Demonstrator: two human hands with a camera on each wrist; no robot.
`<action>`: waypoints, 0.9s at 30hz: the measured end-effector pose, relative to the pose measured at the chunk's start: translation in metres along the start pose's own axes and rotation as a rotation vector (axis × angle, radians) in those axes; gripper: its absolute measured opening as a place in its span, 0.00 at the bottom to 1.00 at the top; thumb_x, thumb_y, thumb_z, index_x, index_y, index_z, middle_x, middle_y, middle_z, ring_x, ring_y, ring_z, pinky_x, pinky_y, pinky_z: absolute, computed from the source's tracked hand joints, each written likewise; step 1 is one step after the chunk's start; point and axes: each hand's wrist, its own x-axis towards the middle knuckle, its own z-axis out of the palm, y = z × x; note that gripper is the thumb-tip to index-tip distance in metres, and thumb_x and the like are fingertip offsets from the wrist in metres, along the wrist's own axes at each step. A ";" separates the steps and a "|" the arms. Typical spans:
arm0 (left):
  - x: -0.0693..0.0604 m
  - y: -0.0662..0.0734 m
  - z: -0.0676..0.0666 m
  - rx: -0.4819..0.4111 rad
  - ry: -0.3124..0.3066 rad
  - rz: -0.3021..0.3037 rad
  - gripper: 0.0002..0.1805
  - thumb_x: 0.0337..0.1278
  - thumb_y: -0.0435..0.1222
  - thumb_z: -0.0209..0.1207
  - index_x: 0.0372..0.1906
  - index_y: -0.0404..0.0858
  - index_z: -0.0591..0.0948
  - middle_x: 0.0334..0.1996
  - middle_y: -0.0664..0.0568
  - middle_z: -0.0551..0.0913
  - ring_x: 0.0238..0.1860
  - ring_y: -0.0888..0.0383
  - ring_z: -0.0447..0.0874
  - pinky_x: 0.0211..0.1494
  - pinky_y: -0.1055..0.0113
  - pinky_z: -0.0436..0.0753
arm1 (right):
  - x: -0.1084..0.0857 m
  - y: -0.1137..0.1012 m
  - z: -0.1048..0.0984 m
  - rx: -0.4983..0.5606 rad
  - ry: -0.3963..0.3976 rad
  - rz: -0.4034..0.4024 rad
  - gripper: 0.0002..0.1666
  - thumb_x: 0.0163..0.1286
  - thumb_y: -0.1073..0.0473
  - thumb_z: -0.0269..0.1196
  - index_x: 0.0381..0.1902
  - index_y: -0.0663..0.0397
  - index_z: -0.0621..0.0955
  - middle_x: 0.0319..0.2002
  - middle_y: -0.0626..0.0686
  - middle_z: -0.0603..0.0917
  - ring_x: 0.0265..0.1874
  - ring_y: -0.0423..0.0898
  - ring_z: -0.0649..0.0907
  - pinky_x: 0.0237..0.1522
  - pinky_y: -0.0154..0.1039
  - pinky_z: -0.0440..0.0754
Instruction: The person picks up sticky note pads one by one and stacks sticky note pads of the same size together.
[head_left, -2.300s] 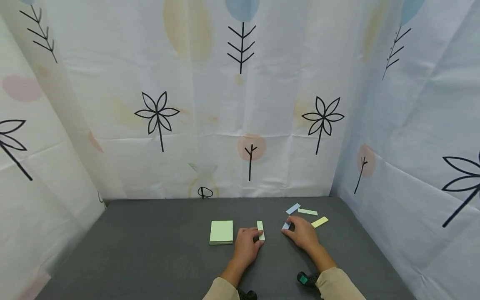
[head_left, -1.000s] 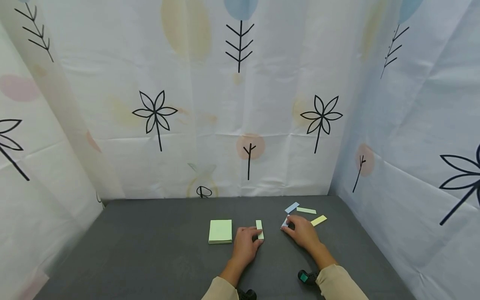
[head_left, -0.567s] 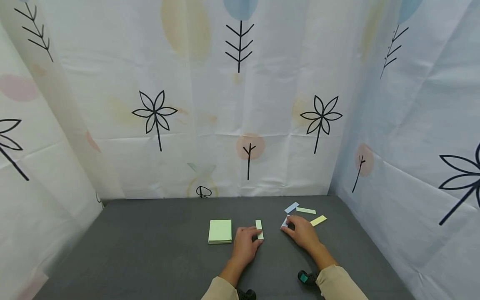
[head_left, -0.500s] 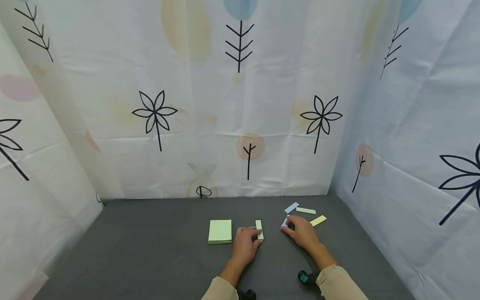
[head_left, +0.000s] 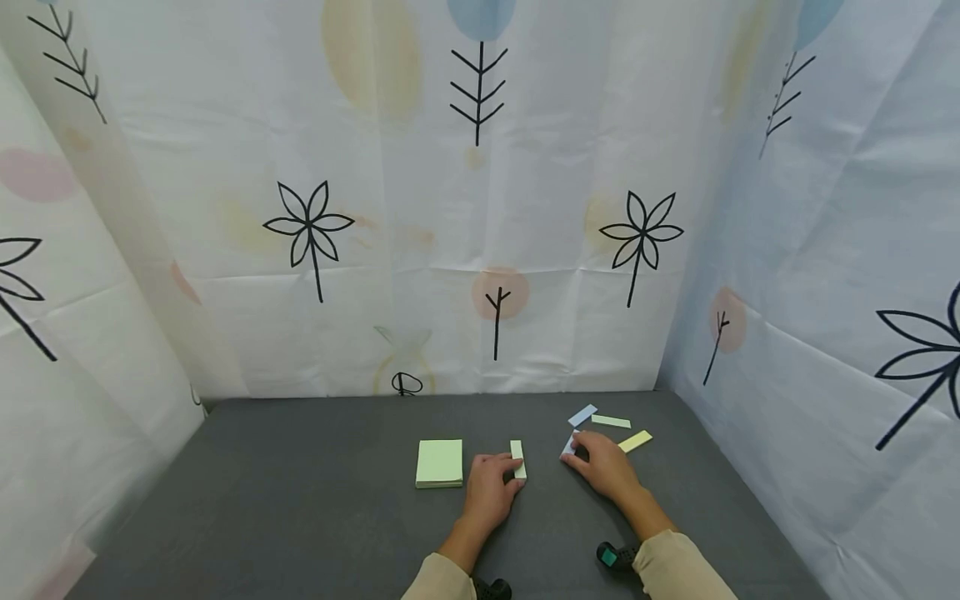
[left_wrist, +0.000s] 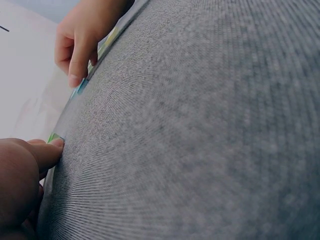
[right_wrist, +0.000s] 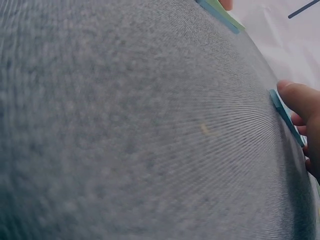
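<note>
In the head view my left hand [head_left: 487, 492] pinches a narrow pale green sticky-note strip [head_left: 517, 450] between thumb and fingers, on the grey table. The right wrist view shows this green strip [right_wrist: 225, 15] with a bluish side or layer below it. To its right, my right hand [head_left: 611, 468] pinches a blue sticky-note strip [head_left: 567, 448] by its ends, lying slanted on the table. In the right wrist view, the blue strip [right_wrist: 285, 115] lies along the thumb and fingers. A square pale green sticky-note pad [head_left: 439, 462] lies left of my left hand.
Behind my right hand lie another blue strip [head_left: 582, 415], a pale green strip [head_left: 611, 422] and a yellow strip [head_left: 635, 442]. A printed white curtain [head_left: 480, 233] encloses the grey table [head_left: 300, 500] at the back and sides. Dark wrist devices [head_left: 617, 556] sit beside the sleeves.
Both hands keep their holds on the strips and stay in place. The whole head view has shifted very slightly; the blue strip in my right hand looks unchanged.
</note>
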 end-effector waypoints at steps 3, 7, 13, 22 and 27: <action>0.000 -0.001 -0.001 0.007 0.002 -0.004 0.16 0.48 0.33 0.71 0.46 0.42 0.88 0.49 0.50 0.85 0.47 0.50 0.75 0.50 0.56 0.77 | 0.001 0.000 0.000 0.031 -0.015 0.009 0.11 0.58 0.54 0.72 0.31 0.51 0.80 0.36 0.51 0.82 0.40 0.52 0.81 0.45 0.52 0.76; 0.001 -0.001 0.000 0.008 -0.001 -0.004 0.16 0.48 0.34 0.71 0.47 0.42 0.88 0.49 0.50 0.84 0.47 0.50 0.75 0.50 0.56 0.77 | 0.002 0.001 0.001 0.057 -0.009 0.029 0.08 0.60 0.56 0.70 0.34 0.52 0.82 0.38 0.52 0.83 0.42 0.54 0.81 0.47 0.53 0.76; 0.001 -0.002 0.001 -0.001 -0.003 0.007 0.16 0.49 0.34 0.70 0.47 0.42 0.88 0.49 0.50 0.84 0.48 0.50 0.75 0.50 0.55 0.77 | 0.004 0.008 0.005 0.076 0.062 0.075 0.15 0.57 0.59 0.73 0.41 0.59 0.84 0.43 0.56 0.84 0.46 0.58 0.81 0.50 0.55 0.75; -0.001 0.001 -0.002 -0.016 -0.009 -0.002 0.16 0.49 0.34 0.70 0.47 0.41 0.88 0.49 0.49 0.84 0.47 0.50 0.75 0.50 0.55 0.76 | 0.005 0.010 0.005 -0.036 -0.016 0.166 0.25 0.62 0.54 0.69 0.50 0.67 0.81 0.53 0.66 0.80 0.55 0.65 0.76 0.55 0.62 0.69; -0.001 0.002 -0.003 -0.019 0.001 -0.001 0.16 0.49 0.33 0.71 0.46 0.41 0.88 0.49 0.49 0.84 0.48 0.50 0.75 0.50 0.54 0.76 | 0.008 0.008 0.007 -0.042 -0.036 0.216 0.27 0.62 0.54 0.68 0.52 0.69 0.80 0.54 0.67 0.79 0.57 0.66 0.74 0.55 0.63 0.68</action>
